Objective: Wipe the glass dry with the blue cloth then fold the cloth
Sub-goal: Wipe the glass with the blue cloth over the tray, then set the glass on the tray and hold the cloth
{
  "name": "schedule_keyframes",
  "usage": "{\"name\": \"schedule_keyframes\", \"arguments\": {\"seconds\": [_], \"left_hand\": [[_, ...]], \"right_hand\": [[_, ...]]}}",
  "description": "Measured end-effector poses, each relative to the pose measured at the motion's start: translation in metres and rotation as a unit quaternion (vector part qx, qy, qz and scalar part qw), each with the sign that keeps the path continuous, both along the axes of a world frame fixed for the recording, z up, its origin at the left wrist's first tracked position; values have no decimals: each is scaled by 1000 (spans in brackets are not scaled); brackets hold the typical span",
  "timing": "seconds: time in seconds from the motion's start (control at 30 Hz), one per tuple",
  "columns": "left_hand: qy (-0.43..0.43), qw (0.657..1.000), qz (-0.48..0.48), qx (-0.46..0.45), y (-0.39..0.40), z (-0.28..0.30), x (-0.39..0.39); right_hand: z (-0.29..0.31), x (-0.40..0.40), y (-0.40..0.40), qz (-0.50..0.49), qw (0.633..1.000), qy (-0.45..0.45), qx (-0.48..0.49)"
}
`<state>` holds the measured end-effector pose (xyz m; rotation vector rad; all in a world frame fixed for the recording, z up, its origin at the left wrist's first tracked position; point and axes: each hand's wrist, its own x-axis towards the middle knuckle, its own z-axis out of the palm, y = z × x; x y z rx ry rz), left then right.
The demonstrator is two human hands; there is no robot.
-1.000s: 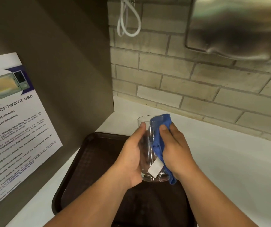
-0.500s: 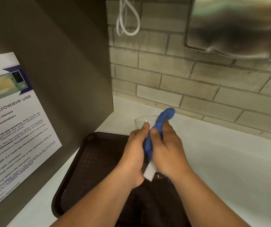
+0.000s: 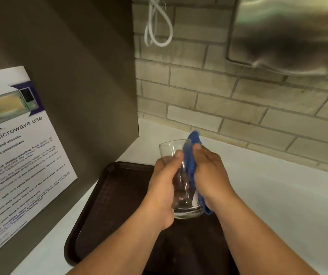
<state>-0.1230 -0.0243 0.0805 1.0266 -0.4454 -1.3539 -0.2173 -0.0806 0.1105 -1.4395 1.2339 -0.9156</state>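
Glass wiped with cloth above a tray.
Left hand (image 3: 164,187) grips the glass (image 3: 181,179) over the tray (image 3: 107,197); right hand (image 3: 210,175) presses the blue cloth (image 3: 191,161) against its side.

microwave poster (image 3: 18,147) cut off at left edge, blue cloth (image 3: 191,161) mostly hidden behind right hand (image 3: 210,173)

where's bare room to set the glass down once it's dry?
Free: the white counter right of the right hand, up to the brick wall; the left part of the brown tray; a counter strip between tray and poster. Crowded: tray centre, where the left hand holds the glass and the right presses the blue cloth on it.
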Motion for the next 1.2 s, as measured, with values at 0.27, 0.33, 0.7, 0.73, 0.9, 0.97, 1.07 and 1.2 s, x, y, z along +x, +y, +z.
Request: {"name": "schedule_keyframes", "arguments": {"seconds": [0.27,0.33,0.7,0.73,0.9,0.97,1.07,1.2], "left_hand": [[-174,962,133,-165,-23,-3,17],[-230,946,123,-192,-24,-9,23],[-266,958,76,-78,13,-92,100],[-272,958,56,-73,16,-97,103],[-298,951,-67,-55,22,-65,121],[-346,934,-37,-81,19,-22,121],[-377,919,-43,-108,-6,36,92],[-315,904,-286,-30,-35,67,26]], "right_hand": [[-36,1,6,16,892,-292,346],[-43,0,9,0,890,-309,337],[-36,-62,12,109,804,-512,283],[-32,-64,11,127,806,-515,265],[-16,-72,10,193,838,-469,201],[-12,-77,8,205,853,-448,172],[-7,-84,7,217,864,-436,128],[4,-95,8,229,849,-466,104]]}}
